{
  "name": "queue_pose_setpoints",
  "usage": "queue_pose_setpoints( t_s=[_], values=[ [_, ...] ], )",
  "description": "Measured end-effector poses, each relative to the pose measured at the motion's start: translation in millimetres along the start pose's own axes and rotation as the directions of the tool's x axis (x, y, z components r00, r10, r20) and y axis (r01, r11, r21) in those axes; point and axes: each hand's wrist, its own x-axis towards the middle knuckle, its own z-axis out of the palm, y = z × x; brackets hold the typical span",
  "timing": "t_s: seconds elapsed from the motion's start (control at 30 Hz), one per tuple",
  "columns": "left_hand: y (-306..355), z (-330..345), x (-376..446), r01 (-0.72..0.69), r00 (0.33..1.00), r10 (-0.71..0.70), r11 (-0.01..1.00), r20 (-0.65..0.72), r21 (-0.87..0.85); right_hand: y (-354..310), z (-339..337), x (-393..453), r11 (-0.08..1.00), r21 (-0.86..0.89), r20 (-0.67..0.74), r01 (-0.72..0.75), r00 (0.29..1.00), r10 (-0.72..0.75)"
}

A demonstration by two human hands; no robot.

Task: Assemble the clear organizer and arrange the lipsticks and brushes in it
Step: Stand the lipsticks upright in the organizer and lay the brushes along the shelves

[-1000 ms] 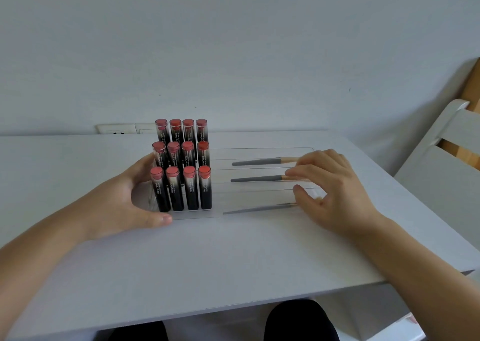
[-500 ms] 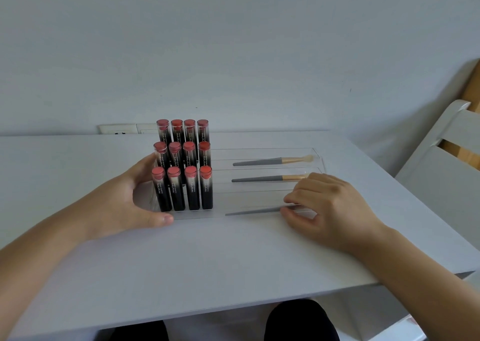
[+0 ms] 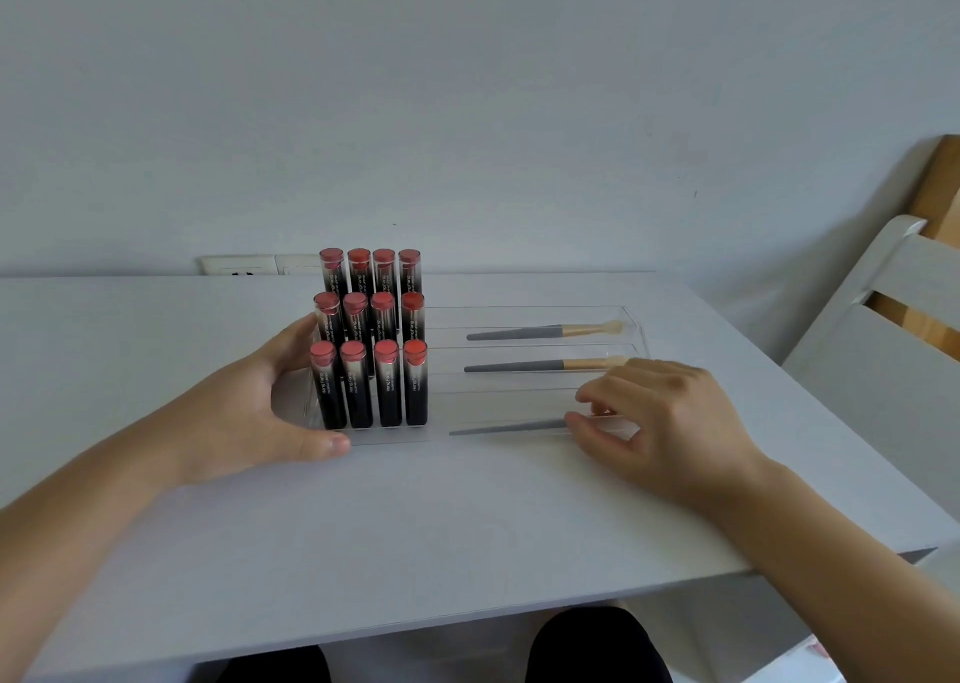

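**Organizer on the table, both hands at it**

The organizer sits mid-table, holding twelve upright lipsticks in three stepped rows of four and three brushes lying in separate lanes. The left hand cups its left end, fingers curved round it. The right hand pinches the nearest brush. A white wall lies behind and a chair stands to the right.

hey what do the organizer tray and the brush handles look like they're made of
The clear rectangular organizer tray looks like glossy transparent plastic, likely acrylic: the table shows through it and its edges catch light. The grey tapered brush handles look matte, painted wood or plastic, which I cannot tell; their gold-coloured collars have a dull sheen, perhaps metal.
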Motion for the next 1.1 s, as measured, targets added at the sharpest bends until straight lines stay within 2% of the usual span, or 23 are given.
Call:
queue_pose_setpoints(
  t_s=[0.2,0.43,0.53,0.8,0.97,1.1],
  values=[
    [0.6,-0.8,-0.9,-0.002,1.000,0.002,1.000,-0.001,0.002,0.1,1.9,0.0,1.000,0.023,-0.011,0.004,1.000,-0.004],
    [2.2,-0.5,-1.3,0.034,0.999,-0.034,0.999,-0.003,-0.003,8.7,-0.5,9.4,0.999,0.044,-0.188,-0.027,0.981,0.035],
    [3.3,-0.9,-1.4,0.047,0.999,-0.047,0.999,-0.009,0.005,10.8,-0.3,17.9,0.994,0.068,-0.140,-0.090,0.985,0.098],
    [4.0,-0.3,-2.0,0.018,1.000,-0.018,1.000,-0.011,0.001,9.9,2.4,19.9,0.991,0.022,0.072,-0.129,0.989,0.127],
    [2.9,-0.6,-2.1,0.041,0.999,-0.041,0.999,-0.020,0.014,9.5,3.3,19.5,0.993,0.021,0.091,-0.120,0.989,0.118],
    [6.0,0.2,-2.9,0.015,1.000,-0.015,1.000,-0.018,0.012,10.7,3.1,20.6,0.992,0.024,0.055,-0.120,0.991,0.119]
  ],
)
